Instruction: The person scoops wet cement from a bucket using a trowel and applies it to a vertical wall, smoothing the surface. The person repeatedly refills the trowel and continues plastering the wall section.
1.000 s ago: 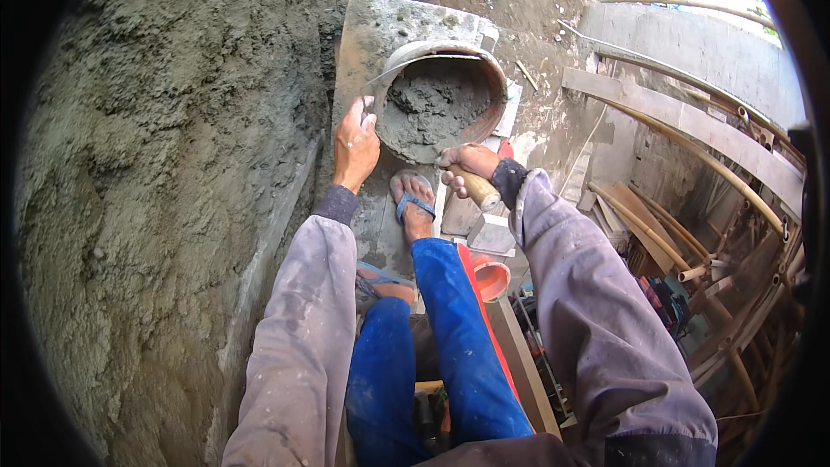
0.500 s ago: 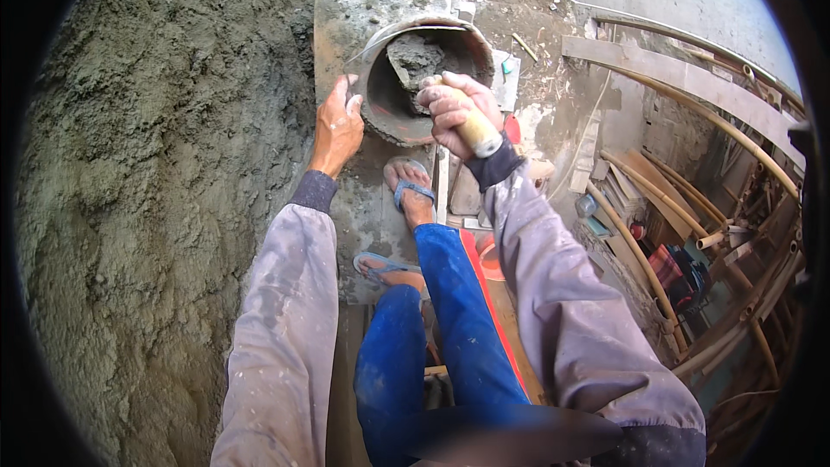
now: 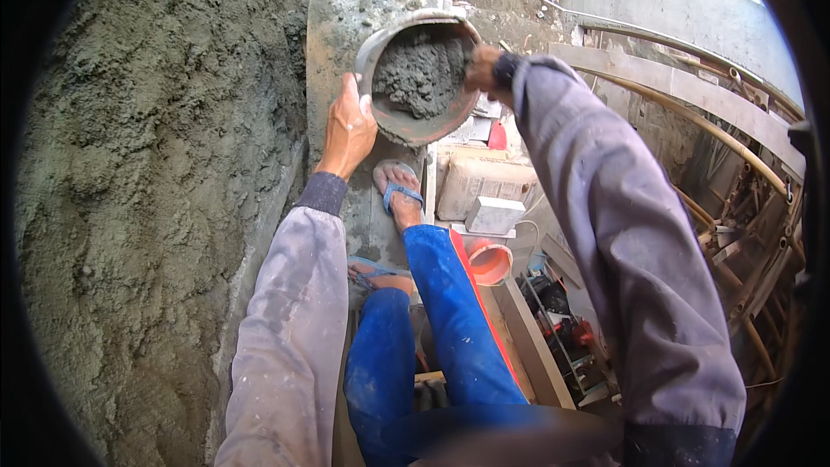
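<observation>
My left hand point(image 3: 348, 127) grips the left rim of a round bucket point(image 3: 367, 56), thumb at the edge and fingers partly hidden behind its wall. Grey wet mortar point(image 3: 419, 73) lies in a heap inside the tilted bucket. At the bucket's right rim is my right hand point(image 3: 484, 69), closed and somewhat blurred, seen from the back. The trowel it was holding half a second ago is hidden behind the hand and rim. Beneath the bucket is a mortar-stained board point(image 3: 333, 22).
Rough wet mortar covers the wall point(image 3: 156, 190) at my left. Right of my feet are a paper sack point(image 3: 488, 186), a white block point(image 3: 494, 215) and an orange pipe end point(image 3: 490, 262). Bamboo poles point(image 3: 692, 104) and a plank point(image 3: 657, 73) run along the right.
My right hand has moved from over the bucket to its right rim, with the elbow swung outward. The trowel handle has gone out of sight. The bucket has shifted slightly left.
</observation>
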A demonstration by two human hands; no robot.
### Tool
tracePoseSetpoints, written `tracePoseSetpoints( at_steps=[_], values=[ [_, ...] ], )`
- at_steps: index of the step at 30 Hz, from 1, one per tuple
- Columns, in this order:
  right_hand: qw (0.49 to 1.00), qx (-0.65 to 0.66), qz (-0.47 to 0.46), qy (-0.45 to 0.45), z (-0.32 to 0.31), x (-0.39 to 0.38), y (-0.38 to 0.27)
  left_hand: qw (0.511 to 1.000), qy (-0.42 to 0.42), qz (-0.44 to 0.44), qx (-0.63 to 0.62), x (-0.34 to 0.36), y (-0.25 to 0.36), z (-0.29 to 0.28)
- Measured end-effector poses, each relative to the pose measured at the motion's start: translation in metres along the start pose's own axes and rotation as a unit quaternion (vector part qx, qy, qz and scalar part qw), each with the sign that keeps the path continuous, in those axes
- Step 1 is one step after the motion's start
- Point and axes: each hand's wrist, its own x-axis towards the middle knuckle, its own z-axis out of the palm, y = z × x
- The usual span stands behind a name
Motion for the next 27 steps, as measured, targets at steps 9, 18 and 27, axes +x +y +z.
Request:
tracePoseSetpoints(
  at_steps=[9, 18, 27],
  values=[
    [0.956, 0.050, 0.227, 0.178, -0.069, 0.030, -0.080, 0.999, -0.001, -0.031, 0.014, 0.017, -0.005, -0.001],
    [0.874, 0.251, 0.372, 0.185, -0.003, -0.083, -0.126, 0.981, -0.039, -0.179, -0.066, 0.004, -0.002, -0.002],
    [0.655, 0.562, 0.394, 0.317, 0.044, -0.082, -0.193, 0.889, -0.002, -0.331, -0.315, -0.008, -0.077, 0.012]
  ],
)
